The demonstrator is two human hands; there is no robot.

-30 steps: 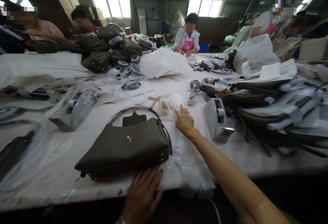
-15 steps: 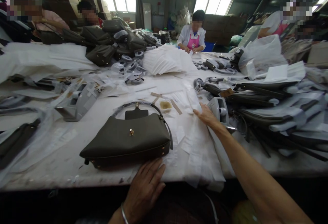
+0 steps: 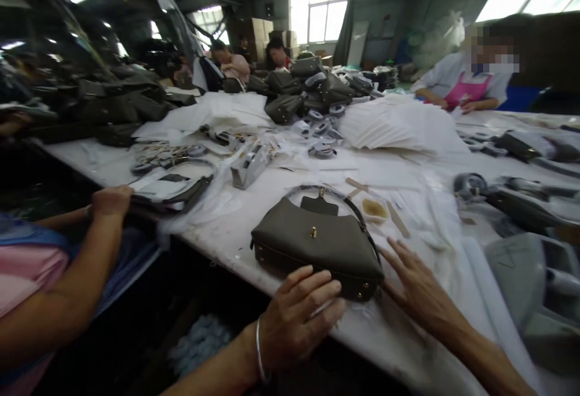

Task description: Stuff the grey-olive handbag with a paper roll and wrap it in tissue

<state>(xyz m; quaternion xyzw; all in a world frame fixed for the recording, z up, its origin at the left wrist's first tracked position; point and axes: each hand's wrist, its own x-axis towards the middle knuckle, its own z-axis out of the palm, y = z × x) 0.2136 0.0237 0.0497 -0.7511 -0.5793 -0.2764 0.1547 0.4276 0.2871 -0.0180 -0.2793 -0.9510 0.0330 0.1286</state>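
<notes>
A dark olive handbag (image 3: 312,245) with a gold clasp lies on the white-covered table, its handle arched toward the far side. My left hand (image 3: 303,311), with a bangle at the wrist, is at the bag's near lower edge, fingers stretched over its base. Beside the bag's right end is my right hand (image 3: 417,281), open, fingers extended toward the bag; whether they touch it I cannot tell. Just beyond sits a small dish of yellowish stuff (image 3: 375,208) with a brown strip (image 3: 399,219) next to it.
A grey tape dispenser (image 3: 516,281) stands at the right, another (image 3: 251,163) beyond the bag. White sheets (image 3: 389,124) and olive bags (image 3: 290,90) are piled farther back. A co-worker's arm (image 3: 97,257) reaches in from the left to another bag; a person in a pink apron (image 3: 466,90) works opposite.
My view has swung left, bringing a co-worker into sight. My right hand has come back from beside the tape dispenser to the bag's right end. The left hand stays at the bag's near edge.
</notes>
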